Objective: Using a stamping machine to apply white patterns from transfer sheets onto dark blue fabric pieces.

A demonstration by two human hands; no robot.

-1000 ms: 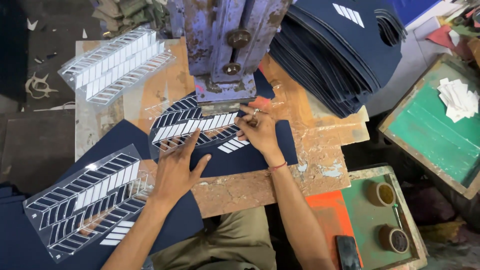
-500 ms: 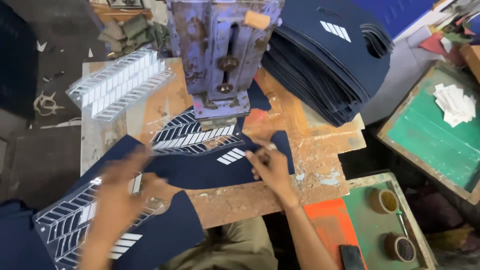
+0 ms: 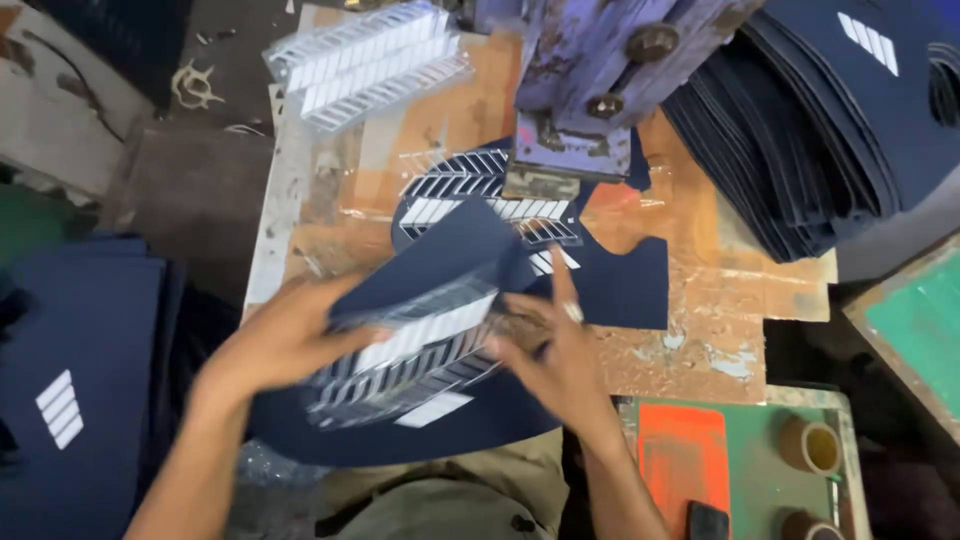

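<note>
My left hand [image 3: 275, 345] grips a dark navy fabric piece [image 3: 440, 255] lifted off the wooden bench, together with a clear plastic sheet of white and dark stripes [image 3: 420, 350] under it. At the right end of that striped sheet sits my right hand [image 3: 555, 355], blurred, fingers spread and touching it. Another striped sheet [image 3: 470, 190] lies on a navy piece [image 3: 620, 285] below the purple press head [image 3: 590, 80].
A tall pile of navy fabric pieces [image 3: 830, 120] fills the upper right. More striped plastic sheets [image 3: 370, 60] lie at the bench's far left. Navy pieces with white stripes [image 3: 75, 390] sit at my left. A green tray [image 3: 915, 330] and tape rolls [image 3: 810, 445] are at right.
My left hand has swung in from the left stack carrying a navy piece and striped sheet to the bench centre. My right hand came off the piece under the press to meet it.
</note>
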